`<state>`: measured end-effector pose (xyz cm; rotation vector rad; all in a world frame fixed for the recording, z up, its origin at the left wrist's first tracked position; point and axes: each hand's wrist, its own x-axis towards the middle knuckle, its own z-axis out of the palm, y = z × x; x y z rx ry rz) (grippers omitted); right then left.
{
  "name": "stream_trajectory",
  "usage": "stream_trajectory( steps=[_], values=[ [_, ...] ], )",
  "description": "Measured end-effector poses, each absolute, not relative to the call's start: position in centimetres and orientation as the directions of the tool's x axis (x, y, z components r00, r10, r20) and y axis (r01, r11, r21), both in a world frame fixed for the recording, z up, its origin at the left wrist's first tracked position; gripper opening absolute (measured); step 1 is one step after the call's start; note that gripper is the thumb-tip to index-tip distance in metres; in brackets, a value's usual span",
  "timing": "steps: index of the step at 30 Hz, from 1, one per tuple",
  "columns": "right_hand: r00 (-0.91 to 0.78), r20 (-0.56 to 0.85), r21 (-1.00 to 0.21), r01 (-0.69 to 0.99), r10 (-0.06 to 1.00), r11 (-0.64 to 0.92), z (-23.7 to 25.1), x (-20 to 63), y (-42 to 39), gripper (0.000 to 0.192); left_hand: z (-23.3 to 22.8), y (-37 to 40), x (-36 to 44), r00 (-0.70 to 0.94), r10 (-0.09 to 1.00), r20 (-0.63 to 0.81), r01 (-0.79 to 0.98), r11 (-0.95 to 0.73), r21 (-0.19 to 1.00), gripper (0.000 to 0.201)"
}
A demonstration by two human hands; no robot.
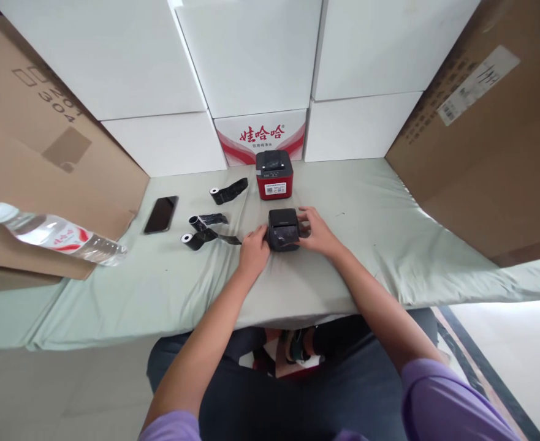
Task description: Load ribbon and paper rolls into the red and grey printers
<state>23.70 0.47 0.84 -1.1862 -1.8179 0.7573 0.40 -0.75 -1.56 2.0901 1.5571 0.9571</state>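
Observation:
A small black receipt printer [284,229] rests on the green cloth in front of me, a glossy black strip lying across its front. My left hand [254,250] is closed against its left side, fingers pressed together at the edge. Curved round the right side, my right hand [315,231] holds it with thumb and fingers at the front and back corners. Behind stands a larger red and black printer [274,176] with a white label. Left of my hands lie black paper rolls: one farther back [224,192], one in the middle [200,222] and one nearer [198,239], with loose ends trailing.
A dark phone [161,214] lies on the left of the cloth-covered table [325,285]. A water bottle [62,236] leans at far left beside a cardboard box [35,159]. White boxes [251,61] wall the back, and another cardboard box [490,159] stands right.

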Motion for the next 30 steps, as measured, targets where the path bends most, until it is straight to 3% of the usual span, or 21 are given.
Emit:
stream_trajectory(
  steps=[3, 9, 15, 22, 25, 30],
  values=[
    [-0.209, 0.333, -0.778, 0.49, 0.919, 0.393, 1.5, 23.8, 0.1, 0.03, -1.9, -0.6, 0.3, 0.155, 0.937, 0.313, 0.682, -0.331, 0.653, 0.06],
    [-0.216, 0.449, -0.748, 0.44, 0.867, 0.497, 1.5, 23.5, 0.0, 0.016, -1.4, -0.8, 0.4, 0.155, 0.946, 0.284, 0.694, -0.309, 0.65, 0.062],
    [-0.197, 0.538, -0.676, 0.48, 0.819, 0.559, 1.0, 24.2, 0.6, 0.022, 0.0, -1.2, 0.6, 0.16, 0.966, 0.201, 0.749, -0.252, 0.613, 0.062],
    [-0.202, 0.438, -0.66, 0.589, 0.876, 0.466, -0.7, 24.6, 2.4, 0.052, 0.7, -1.5, 1.0, 0.148, 0.976, 0.157, 0.772, -0.213, 0.599, 0.061],
    [-0.181, 0.409, -0.648, 0.632, 0.895, 0.424, -1.2, 24.2, 2.9, 0.051, 0.7, -1.4, 1.0, 0.157, 0.975, 0.156, 0.771, -0.22, 0.598, 0.062],
    [-0.144, 0.354, -0.629, 0.695, 0.924, 0.349, 0.5, 23.4, 3.0, 0.034, 0.7, -1.3, 0.9, 0.164, 0.971, 0.173, 0.748, -0.237, 0.62, 0.058]
  ],
)
